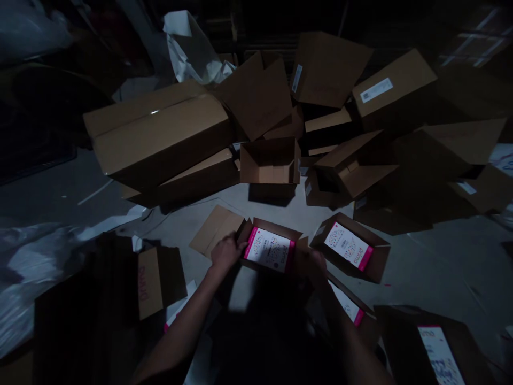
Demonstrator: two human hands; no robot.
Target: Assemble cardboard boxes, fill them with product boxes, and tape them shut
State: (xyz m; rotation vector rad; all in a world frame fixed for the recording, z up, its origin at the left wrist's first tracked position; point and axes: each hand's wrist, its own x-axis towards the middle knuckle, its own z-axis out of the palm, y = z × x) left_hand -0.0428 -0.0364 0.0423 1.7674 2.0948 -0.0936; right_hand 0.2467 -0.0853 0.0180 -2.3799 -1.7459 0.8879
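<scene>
In the head view, a cardboard box [298,235] stands on the floor in front of me with its flaps up or folded outward. Inside lies a white and pink printed package [267,248] marked "prima". My left hand [225,251] is closed on the box's left end, thumb toward the package. At the right end, my right hand [316,263] is closed around the flap there, mostly in shadow. Another open carton [379,262] with a similar package [348,246] sits just right of my right hand. A further package [347,302] shows partly behind my right forearm.
Long cardboard cartons [160,128] are stacked at the back left. An open carton [270,184] stands straight ahead, and several tumbled boxes [332,69] pile up behind and to the right. Plastic wrap [36,256] lies at the left. A small carton [149,283] stands near my left arm.
</scene>
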